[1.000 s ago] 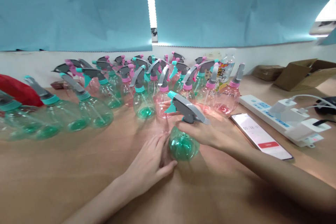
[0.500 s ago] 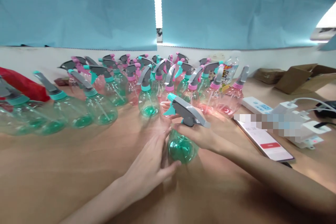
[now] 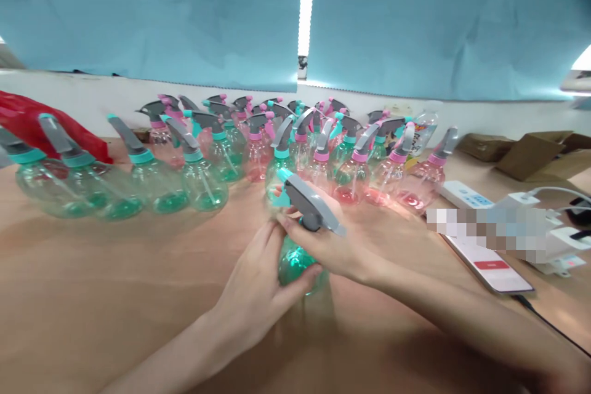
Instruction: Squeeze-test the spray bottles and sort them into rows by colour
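Note:
A green spray bottle [image 3: 295,263] with a grey trigger head and turquoise nozzle stands tilted slightly in front of me, between both hands. My left hand [image 3: 265,271] is wrapped around the left side of its round body, thumb across the front. Around the neck, just below the spray head, my right hand [image 3: 325,237] is closed; its far fingers are partly hidden behind the head. Right behind stands another green spray bottle [image 3: 279,163], partly covered by the held one.
Several green spray bottles [image 3: 159,181] line the left, and pink ones [image 3: 422,178] stand right of centre. A red bag [image 3: 69,129] lies far left. On the right are a phone [image 3: 494,265], a power strip [image 3: 468,196] with chargers and cables, and a cardboard box [image 3: 530,157].
My left hand has closed onto the bottle's body, its thumb now over the front. The bottle and right hand sit further left in view; the background has shifted right.

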`<state>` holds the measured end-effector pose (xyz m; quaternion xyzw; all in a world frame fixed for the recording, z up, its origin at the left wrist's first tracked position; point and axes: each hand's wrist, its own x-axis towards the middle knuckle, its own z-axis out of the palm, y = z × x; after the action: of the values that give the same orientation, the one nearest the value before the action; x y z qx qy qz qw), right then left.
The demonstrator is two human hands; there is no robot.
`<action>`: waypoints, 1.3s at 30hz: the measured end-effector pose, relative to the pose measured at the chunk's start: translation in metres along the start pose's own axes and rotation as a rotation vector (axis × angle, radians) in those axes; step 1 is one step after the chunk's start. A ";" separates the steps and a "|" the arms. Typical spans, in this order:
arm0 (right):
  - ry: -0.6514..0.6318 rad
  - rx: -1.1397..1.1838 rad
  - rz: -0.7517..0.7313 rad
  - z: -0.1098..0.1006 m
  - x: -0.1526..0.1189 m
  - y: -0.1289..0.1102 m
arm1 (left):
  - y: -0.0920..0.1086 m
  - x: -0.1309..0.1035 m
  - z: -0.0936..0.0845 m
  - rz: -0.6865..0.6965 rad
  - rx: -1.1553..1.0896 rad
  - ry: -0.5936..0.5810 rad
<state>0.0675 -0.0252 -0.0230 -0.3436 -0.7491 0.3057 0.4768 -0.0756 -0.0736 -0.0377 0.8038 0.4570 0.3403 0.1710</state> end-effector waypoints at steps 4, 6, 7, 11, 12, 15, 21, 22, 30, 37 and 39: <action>0.049 0.103 -0.084 0.032 0.021 -0.004 | -0.014 -0.004 -0.019 -0.037 0.112 0.130; 0.018 0.077 -0.098 0.043 0.032 -0.002 | -0.025 -0.004 -0.030 -0.053 0.206 0.176; -0.020 0.050 -0.108 0.045 0.037 -0.001 | -0.031 -0.004 -0.035 -0.068 0.247 0.188; -0.158 -0.019 -0.116 0.036 0.046 0.004 | -0.056 0.002 -0.052 -0.140 0.328 0.216; -0.153 -0.039 -0.090 0.030 0.045 0.006 | -0.062 0.005 -0.055 -0.158 0.336 0.218; -0.089 -0.125 -0.043 0.010 0.042 0.015 | -0.076 0.014 -0.063 -0.213 0.360 0.251; 0.065 -0.543 0.072 -0.014 0.046 0.029 | -0.083 0.037 -0.068 -0.171 0.569 0.250; 0.076 -0.573 0.081 -0.014 0.049 0.030 | -0.082 0.041 -0.068 -0.147 0.625 0.242; 0.052 -0.582 0.188 -0.002 0.074 0.038 | -0.084 0.067 -0.072 -0.100 0.945 0.198; 0.021 -0.552 0.273 0.008 0.095 0.047 | -0.089 0.075 -0.076 -0.053 1.045 0.193; 0.009 -0.555 0.294 0.009 0.099 0.051 | -0.089 0.075 -0.075 -0.059 1.052 0.188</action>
<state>0.0394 0.0830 -0.0163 -0.5668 -0.7441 0.1537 0.3185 -0.1573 0.0343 -0.0070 0.7339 0.6014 0.1309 -0.2872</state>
